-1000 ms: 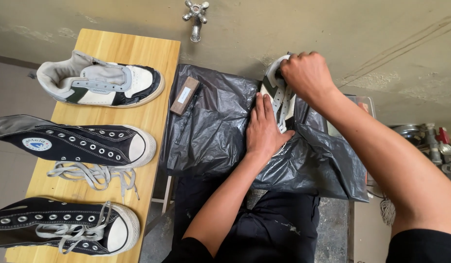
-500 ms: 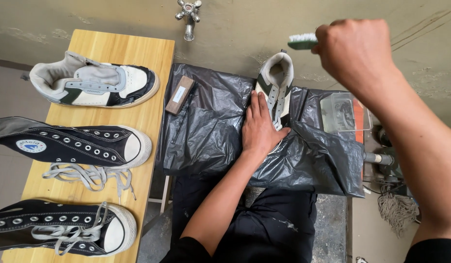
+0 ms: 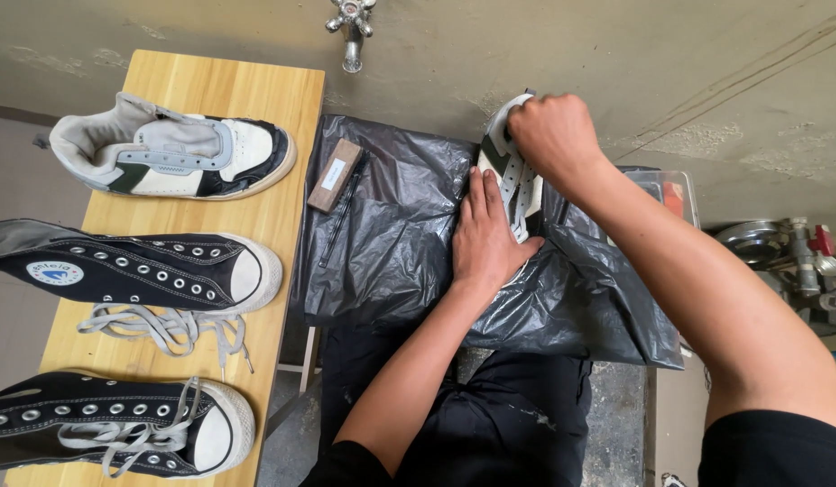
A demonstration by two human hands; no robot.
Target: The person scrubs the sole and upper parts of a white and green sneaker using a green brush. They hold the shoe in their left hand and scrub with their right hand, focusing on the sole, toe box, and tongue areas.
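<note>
My right hand (image 3: 553,135) is clenched over the heel opening of the white-and-green sneaker (image 3: 512,180) (whatever it grips is hidden under the fist), left hand (image 3: 485,236) flat, pinning the shoe on the black plastic sheet (image 3: 391,234) across my lap. Looks like the scrubbing step at the collar. The next move calls for steady downward pressure so the shoe doesn't slide.

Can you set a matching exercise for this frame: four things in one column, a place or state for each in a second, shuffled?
Things:
1. left hand
2. right hand
3. brown block
4. loose laces

Places or states:
A. on the black bag, near the bench
B. fist at the heel of the white shoe
C. flat, pressing on the white shoe's side
D. on the bench, between two black sneakers

Pairs: 1-C, 2-B, 3-A, 4-D
</note>
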